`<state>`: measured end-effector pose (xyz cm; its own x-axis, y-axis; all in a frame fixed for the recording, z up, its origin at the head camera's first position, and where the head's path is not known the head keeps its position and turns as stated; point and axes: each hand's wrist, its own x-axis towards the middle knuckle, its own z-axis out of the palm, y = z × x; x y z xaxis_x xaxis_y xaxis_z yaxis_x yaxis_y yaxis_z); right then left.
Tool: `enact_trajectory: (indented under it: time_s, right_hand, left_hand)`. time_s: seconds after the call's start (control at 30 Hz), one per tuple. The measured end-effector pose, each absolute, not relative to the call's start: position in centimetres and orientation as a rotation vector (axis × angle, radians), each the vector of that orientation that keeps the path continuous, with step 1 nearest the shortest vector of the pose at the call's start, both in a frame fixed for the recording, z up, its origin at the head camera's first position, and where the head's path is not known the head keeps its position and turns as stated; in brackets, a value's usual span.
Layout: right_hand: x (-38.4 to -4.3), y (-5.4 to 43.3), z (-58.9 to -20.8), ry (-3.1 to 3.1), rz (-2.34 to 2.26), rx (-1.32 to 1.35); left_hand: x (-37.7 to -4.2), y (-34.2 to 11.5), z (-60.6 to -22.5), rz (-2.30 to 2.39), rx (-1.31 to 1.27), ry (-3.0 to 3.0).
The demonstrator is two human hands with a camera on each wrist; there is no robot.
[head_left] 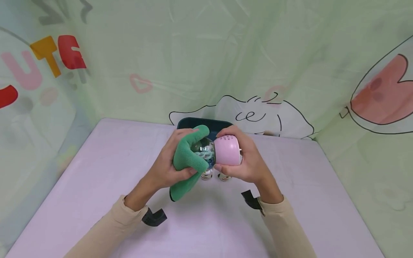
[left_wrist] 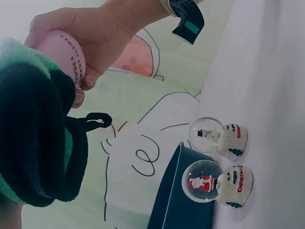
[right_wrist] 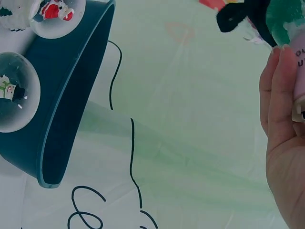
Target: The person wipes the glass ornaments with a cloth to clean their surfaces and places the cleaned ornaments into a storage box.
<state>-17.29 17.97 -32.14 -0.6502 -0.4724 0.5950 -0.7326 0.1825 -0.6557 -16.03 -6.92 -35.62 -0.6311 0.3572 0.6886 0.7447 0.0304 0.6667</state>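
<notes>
My right hand [head_left: 243, 157] grips the pink base [head_left: 227, 150] of a snow globe, which lies on its side in the air above the table. Dark lettering runs along the base. My left hand [head_left: 169, 161] holds a green cloth [head_left: 187, 154] wrapped around the far side of the clear glass ball [head_left: 206, 150]. Bluish and white shapes show inside the ball. In the left wrist view the cloth's dark side and hanging loop [left_wrist: 98, 120] face the camera, hiding the ball.
Two small Christmas snow globes, one with a red figure [left_wrist: 202, 183] and one with a snowman [left_wrist: 208, 135], stand on the table below my hands. Behind them is a dark blue bin [right_wrist: 71, 90]. A printed curtain [head_left: 206, 64] hangs along the back of the lilac table [head_left: 129, 150].
</notes>
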Motion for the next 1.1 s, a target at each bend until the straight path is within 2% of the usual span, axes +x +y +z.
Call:
enact_trajectory:
  time_s: [0.43,0.8,1.1]
  right_hand:
    - [-17.09,17.79,-31.93,-2.288,1.407,1.155]
    - [-17.6,17.49,-32.15,-2.058,1.132,1.36]
    - [-17.91,17.48,-32.39,-1.942,1.183,1.4]
  left_hand:
    - [-16.13,-6.79,-35.58,-1.614,-1.098,-2.002]
    - [-16.33,-6.94,-35.85,-1.645,-1.11,-2.016]
    - [-16.28,-7.06,-35.83,-1.771,-1.145,-1.995]
